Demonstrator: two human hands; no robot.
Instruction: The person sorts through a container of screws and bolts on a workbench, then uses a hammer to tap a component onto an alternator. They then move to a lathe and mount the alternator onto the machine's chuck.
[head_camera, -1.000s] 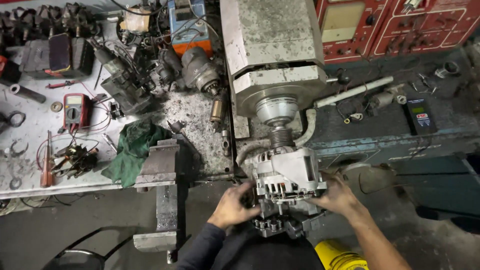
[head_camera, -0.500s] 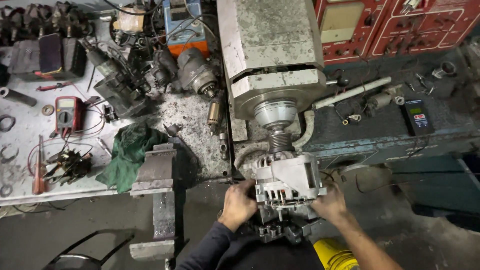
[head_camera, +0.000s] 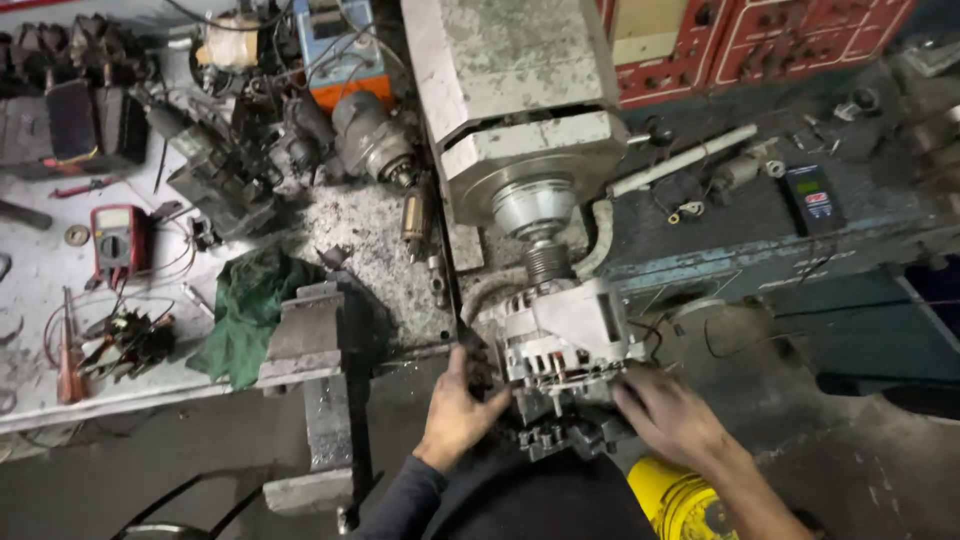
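Observation:
A silver alternator (head_camera: 560, 335) sits below the pulley (head_camera: 533, 212) of a big grey bench machine (head_camera: 515, 100), its own pulley end pointing up toward it. My left hand (head_camera: 457, 408) grips the alternator's lower left side. My right hand (head_camera: 668, 415) holds its lower right side, fingers on the dark rear part (head_camera: 560, 432). Both hands are greasy.
A bench vise (head_camera: 310, 340) stands left of my hands beside a green rag (head_camera: 245, 305). A red multimeter (head_camera: 118, 240), screwdrivers, starter motors (head_camera: 375, 140) and parts litter the white bench. A yellow bucket (head_camera: 685, 505) stands below. Red test panels (head_camera: 760, 40) are at the back.
The view has shifted slightly. My hands stay on the alternator; the right hand has slid lower along its rear edge.

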